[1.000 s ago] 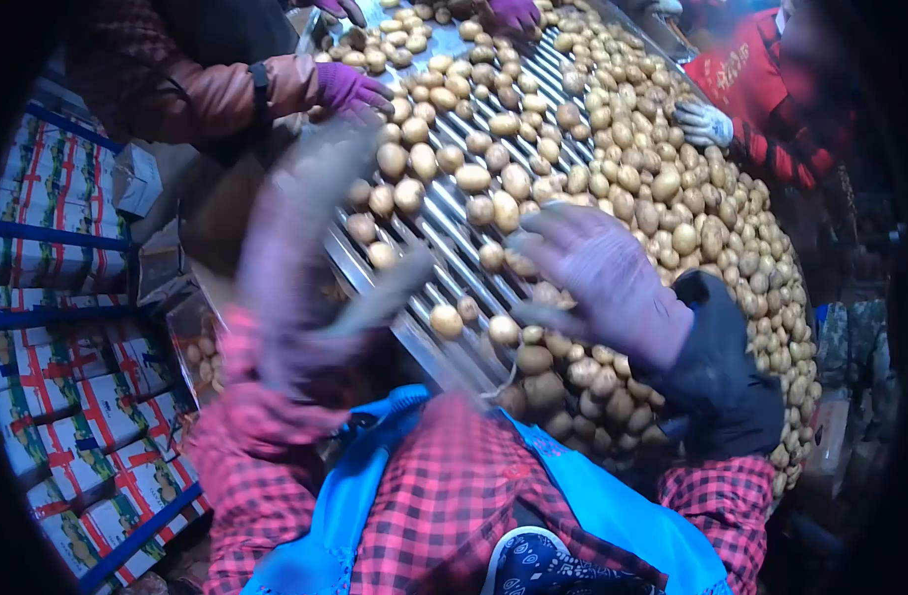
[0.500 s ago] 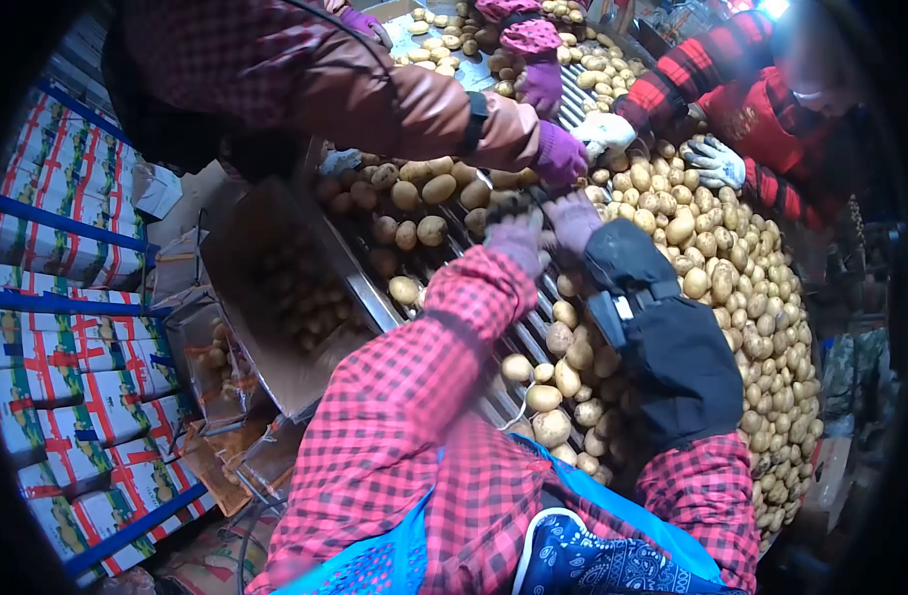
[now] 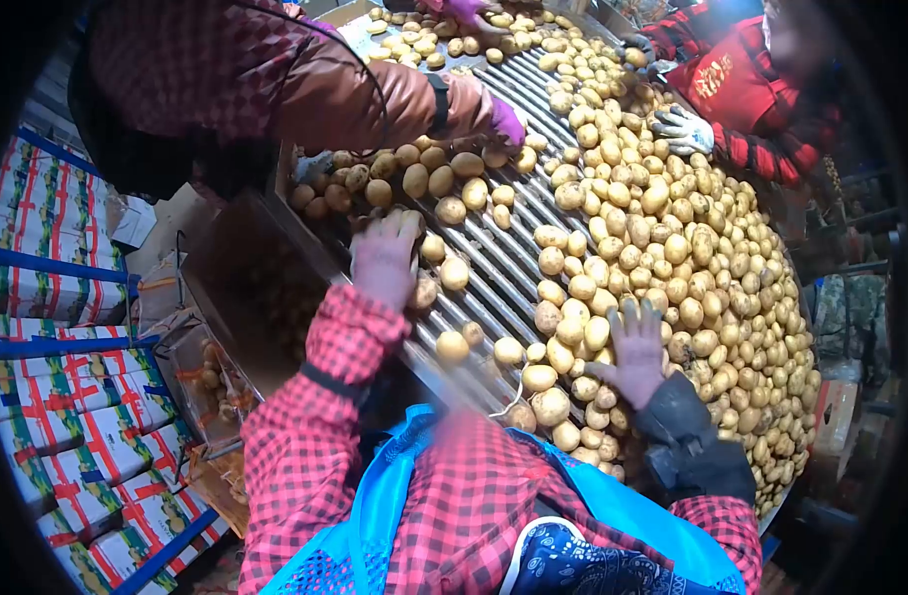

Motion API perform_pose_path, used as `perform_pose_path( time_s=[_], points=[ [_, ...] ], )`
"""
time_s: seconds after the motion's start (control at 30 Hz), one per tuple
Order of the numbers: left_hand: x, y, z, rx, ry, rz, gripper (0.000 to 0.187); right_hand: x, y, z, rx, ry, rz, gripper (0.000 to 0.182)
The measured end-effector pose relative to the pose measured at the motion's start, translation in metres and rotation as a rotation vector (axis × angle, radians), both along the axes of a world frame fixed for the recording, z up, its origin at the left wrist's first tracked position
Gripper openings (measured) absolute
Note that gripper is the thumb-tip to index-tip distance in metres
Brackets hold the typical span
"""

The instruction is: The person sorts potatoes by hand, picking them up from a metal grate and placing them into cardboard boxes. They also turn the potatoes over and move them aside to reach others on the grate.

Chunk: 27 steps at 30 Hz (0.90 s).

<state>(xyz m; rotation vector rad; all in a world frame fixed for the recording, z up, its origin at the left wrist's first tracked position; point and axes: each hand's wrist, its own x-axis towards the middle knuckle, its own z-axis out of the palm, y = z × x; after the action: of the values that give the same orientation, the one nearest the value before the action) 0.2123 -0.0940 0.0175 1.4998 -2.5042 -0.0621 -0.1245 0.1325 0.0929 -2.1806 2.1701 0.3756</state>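
Potatoes (image 3: 574, 330) beneath right hand (image 3: 636, 355)

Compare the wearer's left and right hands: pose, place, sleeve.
The left hand is near the metal bars' left edge, fingers together; the right hand is at the potato heap, fingers spread. A checked sleeve reaches the left wrist; a dark cover wraps the right. Both are palm down.

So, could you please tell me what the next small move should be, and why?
I would probably sweep the right hand leftward, easing a few potatoes onto the metal rollers. That hand is spread open at the near edge of the crowded heap, while the rollers between it and the left hand show bare stretches.
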Motion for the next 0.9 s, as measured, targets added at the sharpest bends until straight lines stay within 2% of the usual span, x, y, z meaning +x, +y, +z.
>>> perform_pose_path(
  time_s=[0.03, 0.1, 0.13, 0.17, 0.2, 0.27, 0.3, 0.33, 0.37, 0.4, 0.47, 0.5, 0.53, 0.57, 0.6, 0.67, 0.7, 0.77, 0.8, 0.87, 0.9],
  points=[
    [-0.005, -0.017, -0.005, -0.045, -0.133, -0.022, 0.059, 0.004, -0.011, -0.007, -0.046, -0.062, -0.017, 0.097],
    [-0.03, -0.048, 0.013, 0.37, -0.294, 0.148, 0.068, 0.004, -0.046, -0.019, -0.078, -0.218, -0.019, 0.095],
    [-0.031, -0.064, 0.006, 0.362, -0.29, 0.148, 0.068, 0.008, -0.065, -0.023, -0.061, -0.23, 0.013, 0.092],
    [-0.028, -0.079, -0.009, 0.395, -0.222, 0.144, 0.069, 0.016, -0.078, -0.038, -0.09, 0.002, 0.069, 0.091],
    [-0.023, -0.084, -0.016, 0.432, -0.157, 0.141, 0.07, 0.023, -0.097, -0.05, 0.052, 0.039, 0.008, 0.092],
    [-0.01, -0.064, -0.011, 0.312, -0.062, 0.079, 0.072, 0.024, -0.121, -0.065, 0.13, 0.086, 0.128, 0.087],
    [-0.003, -0.048, -0.015, 0.409, 0.362, 0.028, 0.072, 0.027, -0.131, -0.056, 0.121, 0.079, 0.117, 0.087],
    [0.003, -0.037, -0.017, 0.505, 0.784, -0.03, 0.073, 0.033, -0.14, -0.037, 0.24, -0.054, -0.007, 0.082],
    [0.003, -0.025, -0.002, 0.586, 0.878, -0.021, 0.08, 0.041, -0.143, -0.016, 0.363, -0.186, -0.125, 0.077],
    [0.001, -0.005, 0.02, 0.672, 0.977, 0.001, 0.087, 0.053, -0.134, 0.006, 0.195, -0.376, -0.166, 0.073],
    [-0.007, 0.051, 0.053, 0.826, 1.36, -0.071, 0.084, 0.083, -0.118, 0.034, -0.058, -0.759, -0.221, 0.07],
    [-0.01, 0.067, 0.056, 0.853, 1.361, -0.081, 0.085, 0.104, -0.116, 0.052, -0.033, -0.93, -0.263, 0.073],
    [-0.014, 0.078, 0.059, 0.882, 1.361, -0.097, 0.086, 0.116, -0.11, 0.059, -0.002, -0.931, -0.249, 0.075],
    [-0.018, 0.086, 0.045, 0.699, 1.209, -0.147, 0.089, 0.131, -0.106, 0.065, 0.017, -0.902, -0.194, 0.075],
    [-0.019, 0.094, 0.051, 0.552, 1.06, -0.229, 0.091, 0.147, -0.101, 0.052, -0.059, -1.005, -0.134, 0.073],
    [-0.02, 0.113, 0.06, 0.62, 1.004, -0.098, 0.09, 0.155, -0.097, 0.044, 0.108, -0.967, -0.157, 0.069],
    [-0.015, 0.121, 0.057, 0.621, 1.005, -0.102, 0.09, 0.156, -0.093, 0.042, 0.105, -0.966, -0.16, 0.069],
    [-0.004, 0.134, 0.049, 0.652, 0.959, -0.107, 0.083, 0.158, -0.082, 0.039, 0.154, -1.01, -0.121, 0.053],
    [-0.001, 0.14, 0.053, 0.655, 0.959, -0.109, 0.083, 0.157, -0.077, 0.023, 0.154, -1.01, -0.124, 0.053],
    [0.003, 0.151, 0.064, 0.761, 1.019, -0.108, 0.075, 0.154, -0.065, -0.013, 0.265, -1.378, -0.278, 0.047],
    [0.003, 0.155, 0.064, 0.71, 1.024, -0.119, 0.07, 0.167, -0.06, 0.033, 0.288, -1.605, -0.312, 0.044]
  ],
)
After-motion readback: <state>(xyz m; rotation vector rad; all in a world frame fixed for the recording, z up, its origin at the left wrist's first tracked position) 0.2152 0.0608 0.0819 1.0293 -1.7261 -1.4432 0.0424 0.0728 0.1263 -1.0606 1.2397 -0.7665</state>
